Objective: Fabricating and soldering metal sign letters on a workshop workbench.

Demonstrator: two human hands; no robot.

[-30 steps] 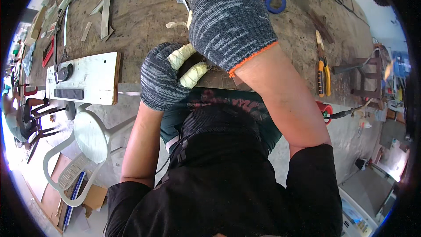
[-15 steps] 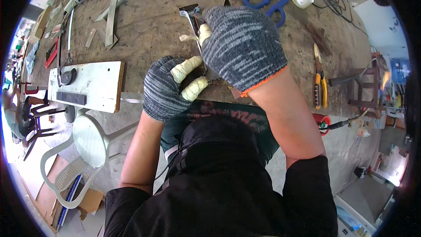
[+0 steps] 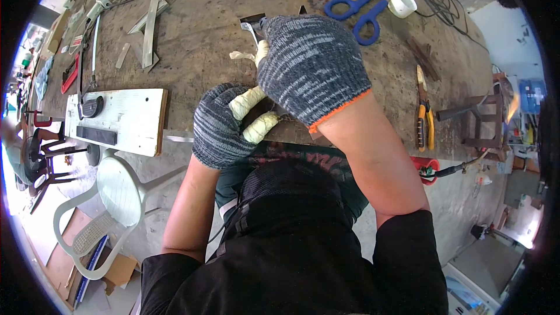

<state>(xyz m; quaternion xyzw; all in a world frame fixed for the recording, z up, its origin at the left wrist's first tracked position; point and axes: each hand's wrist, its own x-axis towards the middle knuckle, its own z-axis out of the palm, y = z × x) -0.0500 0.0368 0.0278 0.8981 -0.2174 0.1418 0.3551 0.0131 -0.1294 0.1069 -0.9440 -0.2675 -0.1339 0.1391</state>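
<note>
Right hand point(image 3: 315, 73), in a grey striped knit glove with an orange cuff edge, is bent over the table point(image 3: 192, 41) with its back to the view; the fingers look curled, but most are hidden, and I cannot tell how tightly they are closed. Thin shiny metal strip point(image 3: 251, 32) shows just past the fingertip side of this hand, slanting up and left near a dark flat piece point(image 3: 253, 19); whether I grip the strip or only touch it is hidden by the glove. My left hand point(image 3: 217, 125), gloved alike, is near the table's front edge, partly closed: thumb and forefinger, wrapped in pale yellow tape point(image 3: 261, 128), are curved with a gap between them, their tips pointing under the right hand. I cannot make out what, if anything, lies between the tips. Beyond my right hand: blue-handled scissors point(image 3: 367, 22), with a small white cup point(image 3: 402, 3) just beside them. Further right, pliers with yellow-and-black handles point(image 3: 424, 119) lie below two brown bars point(image 3: 423, 58). To my left, a white board point(image 3: 125, 118) carries a black block point(image 3: 96, 135); long flat metal strips point(image 3: 153, 23) lie beyond it.
</note>
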